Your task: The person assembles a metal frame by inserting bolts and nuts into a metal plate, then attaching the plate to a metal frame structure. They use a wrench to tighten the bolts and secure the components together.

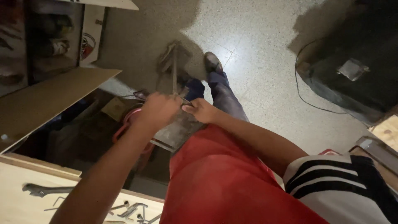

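Fine handwork is under way low in front of the body: a thin metal rod (pixel 174 74) standing nearly upright from a grey metal piece (pixel 180 128) is being steadied where it meets that piece. The left hand (pixel 159 108) is curled closed at the rod's lower end, though what its fingers press on cannot be told. The right hand (pixel 202 110) is pinched together on a small dark part beside it, touching the left. Judged from this, a joining or adjusting step is in hand, and the next move calls for a firm hold and a straight rod. One rod, one grey piece and one red apron (pixel 215 182) are counted; one wrench (pixel 43 190) and a small scatter of hex keys (pixel 130 209) lie on the bench (pixel 16 203).
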